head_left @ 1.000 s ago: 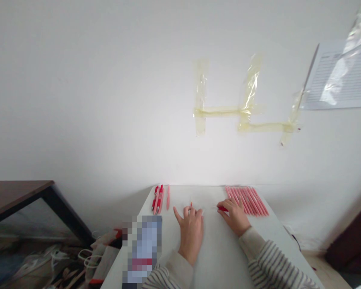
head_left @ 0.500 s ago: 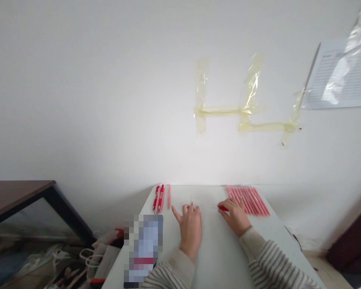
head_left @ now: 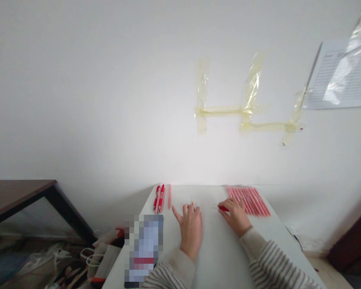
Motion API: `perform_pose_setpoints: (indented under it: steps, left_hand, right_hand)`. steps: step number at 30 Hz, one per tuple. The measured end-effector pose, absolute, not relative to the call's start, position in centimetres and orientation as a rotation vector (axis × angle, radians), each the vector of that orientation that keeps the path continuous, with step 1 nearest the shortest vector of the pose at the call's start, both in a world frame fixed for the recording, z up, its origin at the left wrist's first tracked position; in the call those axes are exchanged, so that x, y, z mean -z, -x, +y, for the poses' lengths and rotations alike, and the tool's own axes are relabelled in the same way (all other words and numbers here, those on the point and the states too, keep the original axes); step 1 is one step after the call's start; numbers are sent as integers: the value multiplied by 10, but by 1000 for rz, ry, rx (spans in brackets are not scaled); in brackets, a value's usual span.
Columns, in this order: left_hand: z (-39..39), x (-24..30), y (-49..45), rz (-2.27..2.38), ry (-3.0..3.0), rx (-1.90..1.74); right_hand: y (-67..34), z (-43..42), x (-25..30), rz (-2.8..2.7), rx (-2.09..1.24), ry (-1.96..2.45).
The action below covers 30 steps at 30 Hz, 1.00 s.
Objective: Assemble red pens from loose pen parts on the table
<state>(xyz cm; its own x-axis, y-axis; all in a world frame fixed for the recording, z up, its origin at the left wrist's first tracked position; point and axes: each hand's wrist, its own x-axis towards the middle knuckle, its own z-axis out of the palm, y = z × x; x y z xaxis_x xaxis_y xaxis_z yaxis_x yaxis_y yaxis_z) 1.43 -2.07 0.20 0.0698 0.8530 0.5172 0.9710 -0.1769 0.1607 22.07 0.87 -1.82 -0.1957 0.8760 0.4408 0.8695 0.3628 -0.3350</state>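
Note:
My left hand is palm down over the middle of the white table. Its little finger sticks out to the left and the other fingers curl down. From behind those fingertips pokes a thin piece with an orange tip, most of it hidden. To the right, my right hand pinches a red pen part, with a thin pale end pointing left. Beside the right fingers lies a slanted row of pink pen barrels. A single pink barrel lies beyond the left little finger.
Several red and pink pens lie at the table's far left corner. A blurred-out flat object rests on the left edge. The wall stands behind, with yellowish tape on it. Cables and clutter fill the floor at left.

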Motion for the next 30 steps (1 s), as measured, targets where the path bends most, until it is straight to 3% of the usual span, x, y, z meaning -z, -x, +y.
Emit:
perform_pose_setpoints:
  steps: [30]
  left_hand:
    - [-24,14,-26,-1888,2303,992]
  right_hand:
    - [-218,12,24,-2119,-14,1345]
